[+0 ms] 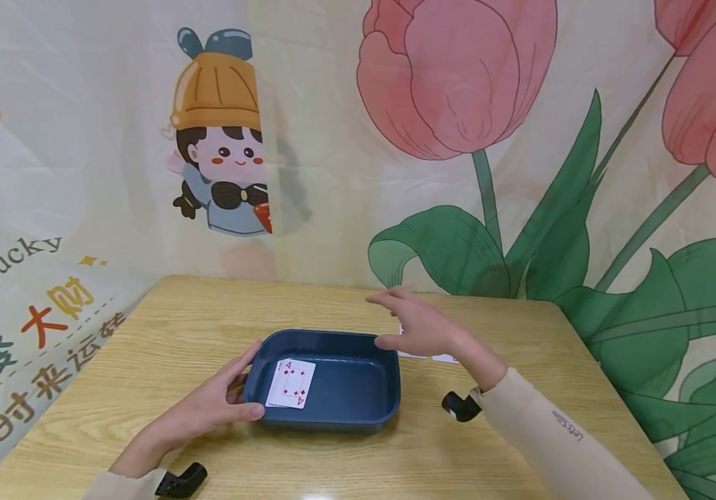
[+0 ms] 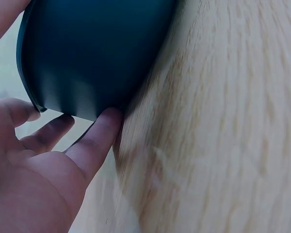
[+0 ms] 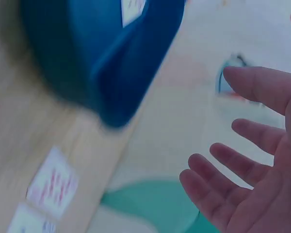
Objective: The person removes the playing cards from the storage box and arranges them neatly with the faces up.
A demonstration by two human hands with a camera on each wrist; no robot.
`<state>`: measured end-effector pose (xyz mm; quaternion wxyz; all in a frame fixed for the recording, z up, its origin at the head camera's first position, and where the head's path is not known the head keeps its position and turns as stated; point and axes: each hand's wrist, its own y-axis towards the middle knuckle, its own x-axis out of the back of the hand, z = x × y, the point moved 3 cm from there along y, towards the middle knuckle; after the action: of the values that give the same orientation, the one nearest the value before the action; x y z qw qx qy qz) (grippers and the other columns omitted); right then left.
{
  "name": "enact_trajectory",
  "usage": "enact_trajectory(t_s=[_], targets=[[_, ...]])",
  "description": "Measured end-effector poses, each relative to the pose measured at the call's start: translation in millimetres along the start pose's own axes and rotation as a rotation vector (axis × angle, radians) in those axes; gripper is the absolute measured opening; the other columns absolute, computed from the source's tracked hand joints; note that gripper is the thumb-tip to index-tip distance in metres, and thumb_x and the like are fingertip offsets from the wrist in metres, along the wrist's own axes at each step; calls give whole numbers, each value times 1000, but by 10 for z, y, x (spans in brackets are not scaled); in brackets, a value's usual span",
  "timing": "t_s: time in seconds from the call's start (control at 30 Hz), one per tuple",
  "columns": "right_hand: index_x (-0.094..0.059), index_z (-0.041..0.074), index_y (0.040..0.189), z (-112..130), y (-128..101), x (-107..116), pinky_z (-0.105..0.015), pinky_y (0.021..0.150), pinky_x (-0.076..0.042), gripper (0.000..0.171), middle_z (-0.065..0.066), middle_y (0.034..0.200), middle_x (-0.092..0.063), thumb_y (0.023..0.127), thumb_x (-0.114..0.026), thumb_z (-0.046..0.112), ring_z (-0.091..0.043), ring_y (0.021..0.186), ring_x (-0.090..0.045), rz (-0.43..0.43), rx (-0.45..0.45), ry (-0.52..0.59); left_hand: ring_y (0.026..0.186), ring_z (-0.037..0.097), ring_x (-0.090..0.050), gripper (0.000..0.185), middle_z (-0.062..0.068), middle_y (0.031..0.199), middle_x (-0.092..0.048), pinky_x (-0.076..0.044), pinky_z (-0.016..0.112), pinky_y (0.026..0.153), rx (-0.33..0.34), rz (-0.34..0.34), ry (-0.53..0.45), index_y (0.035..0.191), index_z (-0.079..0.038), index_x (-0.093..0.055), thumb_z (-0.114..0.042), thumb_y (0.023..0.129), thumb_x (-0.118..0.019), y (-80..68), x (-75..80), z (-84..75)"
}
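Observation:
A dark blue tray (image 1: 351, 422) with rounded corners sits on the table. My left hand (image 1: 210, 403) holds its left end, thumb at the front left corner and fingers along the outer wall. In the left wrist view, fingertips (image 2: 109, 119) touch that wall low down. A four of diamonds (image 1: 295, 385) lies face up inside the tray at the left, another card's edge peeking out under it. Over the tray's back right corner hovers my right hand (image 1: 423, 326), fingers spread and holding nothing. Two playing cards, one with red marks (image 3: 53, 183), lie beyond it, partly hidden in the head view.
The light wood table (image 1: 207, 312) reaches back to a printed cloth (image 1: 326, 173) with tulips and a cartoon figure. A black wrist device (image 1: 460, 407) sits at the right cuff and a similar one (image 1: 182, 480) at the left cuff.

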<state>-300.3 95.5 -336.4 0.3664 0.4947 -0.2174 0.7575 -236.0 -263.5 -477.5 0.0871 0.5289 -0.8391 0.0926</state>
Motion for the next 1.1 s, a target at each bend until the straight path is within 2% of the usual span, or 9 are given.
enact_trajectory(t_s=[0.13,0.27,0.5,0.63,0.87,1.1], targets=[[-46,17,162,274,129,-254,-48,106,-52,71,-10,157,-48,99,-77,30,-28,132,-56,27,25,32,151,50,-32,109,25,174,-2,-50,18,100,-2,6,3,173,-23,-3,-14,96,-80,-1,-2,5],[-50,18,159,437,252,-530,-43,108,-52,67,-10,152,-53,99,-77,32,-24,129,-57,50,40,56,149,48,-36,109,24,174,-4,-51,20,100,6,10,-9,173,-24,-3,-14,97,-80,3,-2,12],[-56,14,155,485,453,-1012,-39,109,-51,65,-11,147,-58,97,-79,33,-22,126,-60,67,-7,100,149,48,-37,106,22,175,-4,-51,21,101,12,12,-18,173,-27,-4,-13,98,-78,-1,7,3],[-59,14,152,473,545,-1242,-37,104,-53,67,-11,142,-59,93,-83,34,-19,115,-59,54,-56,82,151,51,-33,106,24,175,-2,-49,18,101,2,17,3,173,-27,-4,-15,98,-78,-13,6,-5],[-60,14,151,532,637,-1446,-36,93,-52,79,-8,137,-59,84,-91,42,-22,110,-51,25,-120,26,153,52,-29,105,23,175,1,-48,17,102,-7,19,15,173,-27,-5,-15,99,-78,-13,7,-6],[-58,19,153,583,665,-1532,-42,87,-52,91,-4,136,-56,76,-95,50,-21,110,-48,9,-169,-47,152,53,-28,104,24,175,1,-49,17,101,-18,28,1,173,-26,-4,-15,99,-77,-19,15,-12]])
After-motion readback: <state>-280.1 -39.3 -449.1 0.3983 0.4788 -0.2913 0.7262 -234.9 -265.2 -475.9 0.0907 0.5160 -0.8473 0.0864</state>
